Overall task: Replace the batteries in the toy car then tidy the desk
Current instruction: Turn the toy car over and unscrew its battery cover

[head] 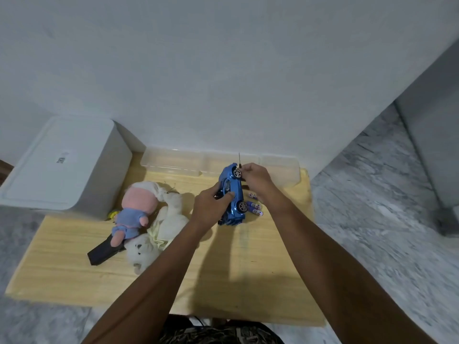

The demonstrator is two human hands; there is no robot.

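A: Why is the shiny blue plastic toy car [232, 192] tipped on its side, just right of the frame's centre?

B: Likely so its underside faces the right hand [254, 177]. The left hand [211, 207] grasps the car's body, fingers curled over the roof side, and steadies it with the lower end near the pale wooden table [74, 269].

A: And the right hand?

B: It pinches a thin metal screwdriver [239, 160] whose shaft pokes up behind the upper wheel. I'd guess it's for the battery cover, though the cover itself is hidden.

A: Those small purple-and-white cylindrical batteries [254, 207]?

B: Lying on the table just right of the car, within easy reach for swapping.

A: The rest?

B: The pink-headed plush doll in blue [134, 209], the white stuffed bear [142, 249] and the flat black remote [103, 252] lie left of centre, presumably waiting for tidying into the clear plastic bins [173, 160] against the wall, upper centre.
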